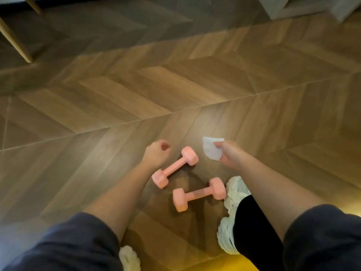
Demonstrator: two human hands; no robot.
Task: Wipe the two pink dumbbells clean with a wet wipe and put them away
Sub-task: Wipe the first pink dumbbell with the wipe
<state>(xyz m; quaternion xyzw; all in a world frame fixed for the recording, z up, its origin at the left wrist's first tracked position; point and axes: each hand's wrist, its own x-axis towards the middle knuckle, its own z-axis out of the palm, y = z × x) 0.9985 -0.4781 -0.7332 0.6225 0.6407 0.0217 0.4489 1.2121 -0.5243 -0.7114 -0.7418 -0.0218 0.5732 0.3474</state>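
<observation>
Hovering beyond white sneaker (pixel 236 189): right grip (pixel 229 154) pinches limp white wet wipe (pixel 211 149); left grip (pixel 158 151) curled, empty. Two pink hex-ended dumbbells (pixel 175 167) on wood floor (pixel 175 85), nearer dumbbell (pixel 199 194) just beside sneaker. Likely dense, rigid; grasp narrow handle.

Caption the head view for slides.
Right hand holds wet wipe near two pink dumbbells on wood floor; left hand empty.

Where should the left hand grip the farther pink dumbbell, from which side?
By the thin middle bar of the farther dumbbell, left hand coming from above: it lies flat on the floor, its bar narrower than the blocky ends. The right hand holds the wet wipe.
</observation>
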